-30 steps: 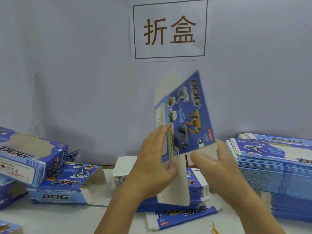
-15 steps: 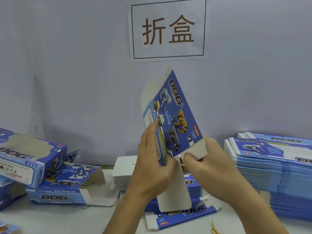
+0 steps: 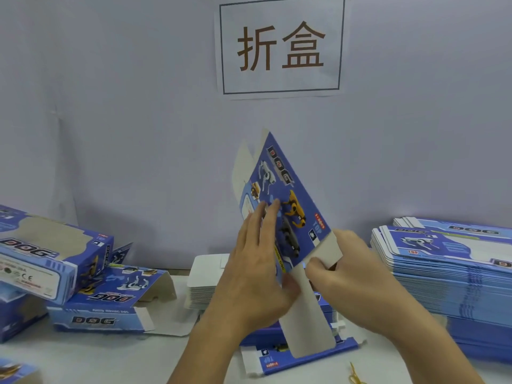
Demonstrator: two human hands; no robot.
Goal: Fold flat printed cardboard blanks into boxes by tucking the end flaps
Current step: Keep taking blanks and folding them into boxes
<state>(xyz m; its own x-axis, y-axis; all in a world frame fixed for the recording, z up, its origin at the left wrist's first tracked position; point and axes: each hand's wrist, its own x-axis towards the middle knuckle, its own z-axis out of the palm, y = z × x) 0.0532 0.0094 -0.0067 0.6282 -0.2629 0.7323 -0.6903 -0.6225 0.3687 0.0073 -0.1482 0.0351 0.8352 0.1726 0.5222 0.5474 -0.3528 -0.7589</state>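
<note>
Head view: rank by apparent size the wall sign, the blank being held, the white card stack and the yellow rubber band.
1. wall sign
2. held blank, somewhat smaller, though it is nearer the camera and tilted, so true size is unsure
3. white card stack, partly hidden by the left hand
4. yellow rubber band

- A cardboard blank (image 3: 282, 200) is held tilted above the middle of the table (image 3: 83, 361), between the left hand (image 3: 257, 275) and the right hand (image 3: 349, 275).
- A long flap (image 3: 307, 322) hangs down from the blank between the two hands.
- More blanks (image 3: 310, 358) lie flat on the table beneath the hands.
- A tall stack of blanks (image 3: 454, 275) is set at the right.
- Folded boxes (image 3: 50, 259) are piled at the left, one leaning on another.
- A small stack of cards (image 3: 207, 275) lies behind the hands.
- A sign (image 3: 281, 45) is fixed on the wall (image 3: 110, 120) behind.
</note>
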